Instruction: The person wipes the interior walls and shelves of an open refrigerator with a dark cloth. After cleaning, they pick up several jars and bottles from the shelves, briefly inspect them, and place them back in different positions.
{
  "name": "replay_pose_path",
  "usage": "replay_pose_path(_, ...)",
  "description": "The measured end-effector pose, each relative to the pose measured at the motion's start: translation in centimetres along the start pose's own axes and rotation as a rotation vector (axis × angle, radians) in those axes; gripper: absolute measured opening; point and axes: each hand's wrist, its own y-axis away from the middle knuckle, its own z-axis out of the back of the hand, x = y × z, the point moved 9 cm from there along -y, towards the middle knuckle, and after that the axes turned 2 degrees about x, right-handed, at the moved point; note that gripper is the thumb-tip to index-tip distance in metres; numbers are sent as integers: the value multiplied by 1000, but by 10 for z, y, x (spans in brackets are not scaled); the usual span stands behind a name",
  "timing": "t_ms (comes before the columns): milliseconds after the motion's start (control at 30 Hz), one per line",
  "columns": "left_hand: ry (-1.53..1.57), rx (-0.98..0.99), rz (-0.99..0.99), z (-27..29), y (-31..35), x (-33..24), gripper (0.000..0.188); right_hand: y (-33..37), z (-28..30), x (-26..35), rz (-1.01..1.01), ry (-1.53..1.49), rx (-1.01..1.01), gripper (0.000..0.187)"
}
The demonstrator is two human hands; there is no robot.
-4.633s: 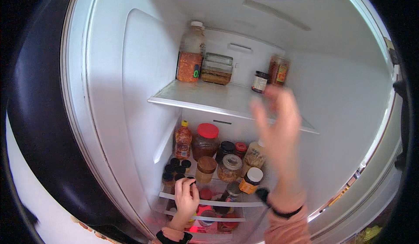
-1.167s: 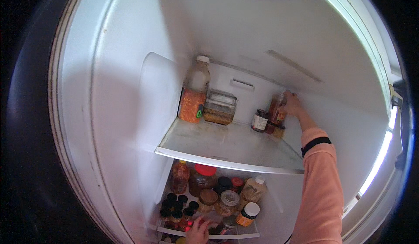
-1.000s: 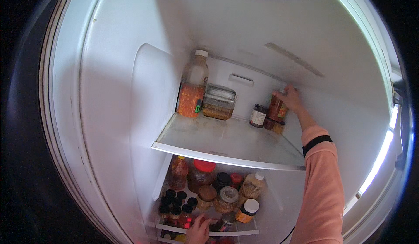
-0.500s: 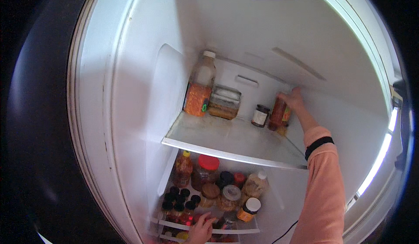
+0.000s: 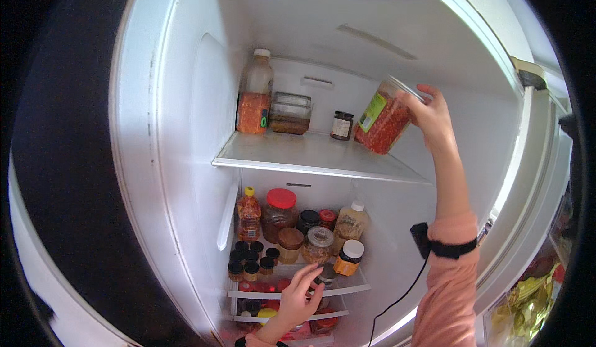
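My right hand [image 5: 428,114] grips a clear jar [image 5: 385,114] of red, chunky contents with a green label. Its fingers are around the lid end, and the jar tilts above the right part of the upper fridge shelf [image 5: 323,154]. A small dark-lidded jar [image 5: 341,126] stands just left of it. Lower down, my left hand [image 5: 300,296] is in front of the lower shelf's front edge, thumb and fingers apart and holding nothing visible. Nearest to its fingertips is a small jar with a dark lid [image 5: 326,275]; whether they touch cannot be made out.
At the upper shelf's left stand a tall bottle [image 5: 254,108] with orange contents and a glass container [image 5: 290,114]. Several jars and bottles crowd the lower shelf, including a red-lidded jar [image 5: 280,220] and a white-lidded jar [image 5: 349,258]. The open fridge door [image 5: 528,223] is at right.
My right hand has brought the red jar forward from the upper shelf's back right, and it now tilts. My left hand has moved up slightly beside the lower shelf, and the view has shifted.
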Motion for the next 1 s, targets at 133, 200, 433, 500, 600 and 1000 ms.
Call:
replay_pose_path(133,349,50,52,7,-13,-24,68,78,5,30,70,-353,68,81)
replay_pose_path(200,642,41,76,12,-19,-34,77,115,-11,34,43,-474,188,73)
replay_pose_path(433,1194,157,201,21,6,-53,94,238,-97,19,-179,-875,541,91)
replay_pose_path(500,1110,-111,418,30,27,-28,93,254,-111,11,-160,-906,571,95)
replay_pose_path(600,1149,-179,489,39,38,-15,81,267,-129,-12,-200,-990,538,90)
replay_pose_path(1000,1899,81,674,6,44,-42,83,308,-128,-59,-376,-1000,380,62)
